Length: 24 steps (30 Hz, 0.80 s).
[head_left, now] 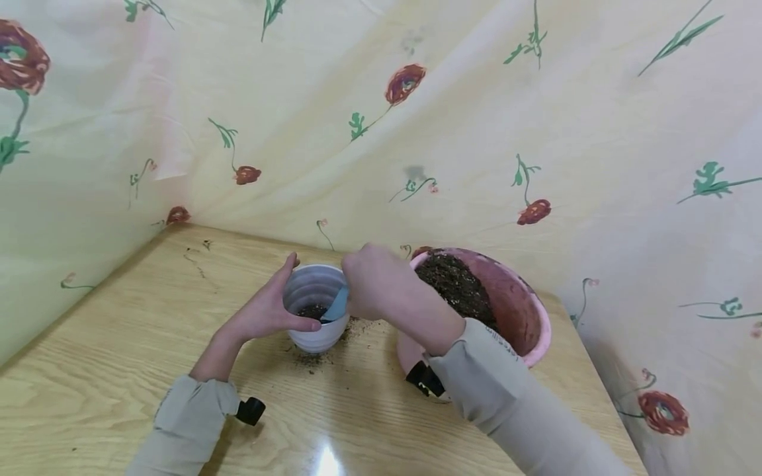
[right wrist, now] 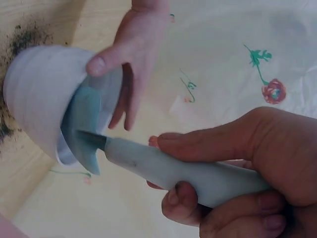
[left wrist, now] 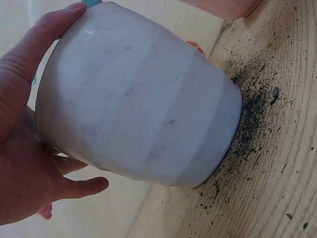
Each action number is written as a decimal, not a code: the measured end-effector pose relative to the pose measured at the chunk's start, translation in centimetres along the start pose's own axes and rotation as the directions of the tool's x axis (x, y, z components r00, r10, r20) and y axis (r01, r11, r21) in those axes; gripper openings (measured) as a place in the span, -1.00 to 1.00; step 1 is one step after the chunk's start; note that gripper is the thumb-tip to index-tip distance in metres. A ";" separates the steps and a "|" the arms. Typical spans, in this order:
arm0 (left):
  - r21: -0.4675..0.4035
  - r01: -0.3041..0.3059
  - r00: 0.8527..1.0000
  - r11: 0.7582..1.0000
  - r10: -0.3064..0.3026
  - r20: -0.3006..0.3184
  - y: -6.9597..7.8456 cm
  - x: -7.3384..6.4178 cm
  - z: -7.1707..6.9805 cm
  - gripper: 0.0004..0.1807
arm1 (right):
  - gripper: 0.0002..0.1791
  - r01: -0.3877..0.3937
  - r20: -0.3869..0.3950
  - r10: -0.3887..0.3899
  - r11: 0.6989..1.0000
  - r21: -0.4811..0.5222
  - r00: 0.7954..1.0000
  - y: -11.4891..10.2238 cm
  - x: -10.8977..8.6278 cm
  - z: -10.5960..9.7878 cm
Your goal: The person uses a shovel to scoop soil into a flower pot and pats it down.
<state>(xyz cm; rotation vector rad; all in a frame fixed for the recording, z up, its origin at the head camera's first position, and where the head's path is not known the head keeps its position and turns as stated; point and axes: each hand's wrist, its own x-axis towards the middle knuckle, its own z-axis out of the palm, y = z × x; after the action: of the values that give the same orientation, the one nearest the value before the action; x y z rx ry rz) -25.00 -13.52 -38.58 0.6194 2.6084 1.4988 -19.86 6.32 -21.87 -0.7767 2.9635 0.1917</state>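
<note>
A white ribbed flower pot (head_left: 317, 340) stands on the wooden table with a little dark soil (head_left: 312, 311) inside. My left hand (head_left: 268, 312) holds it by the rim, thumb along the near edge and fingers around the far left side. In the right wrist view, my right hand (right wrist: 237, 173) grips the pale blue-grey handle of a trowel (right wrist: 143, 159). The trowel's blade dips into the pot's mouth and tilts downward. From the head view, the right hand (head_left: 381, 281) hides the trowel handle. The left wrist view shows the pot's outer wall (left wrist: 138, 99) close up.
A pink tub (head_left: 538, 324) of dark soil (head_left: 455, 284) stands right of the pot, partly behind my right forearm. Spilled soil (left wrist: 252, 116) lies around the pot's base. Flower-patterned cloth (head_left: 286, 132) hangs behind and beside the table (head_left: 119, 370).
</note>
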 end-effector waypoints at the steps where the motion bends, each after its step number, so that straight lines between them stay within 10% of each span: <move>1: 0.002 -0.001 1.000 1.000 0.001 -0.002 0.0 0.0 0.0 0.49 | -0.84 0.000 0.008 0.000 1.000 0.014 1.000 0.1 -0.2 -0.4; 16: 0.062 -0.029 1.000 0.998 0.029 -0.007 0.7 0.4 0.5 0.45 | -0.88 0.056 -0.233 0.003 0.967 0.247 0.973 6.4 -7.4 -1.4; 24: 0.158 -0.169 0.976 0.973 0.188 -0.113 2.8 0.1 0.8 0.28 | -0.87 0.089 -0.367 0.022 0.954 0.285 0.930 10.0 -12.2 0.2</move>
<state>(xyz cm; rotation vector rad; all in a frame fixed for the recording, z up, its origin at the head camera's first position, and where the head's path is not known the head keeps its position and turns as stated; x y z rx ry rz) -24.04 -11.56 -36.68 0.8192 2.8497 1.4443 -14.12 20.86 -19.83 -0.9050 3.1982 -0.4451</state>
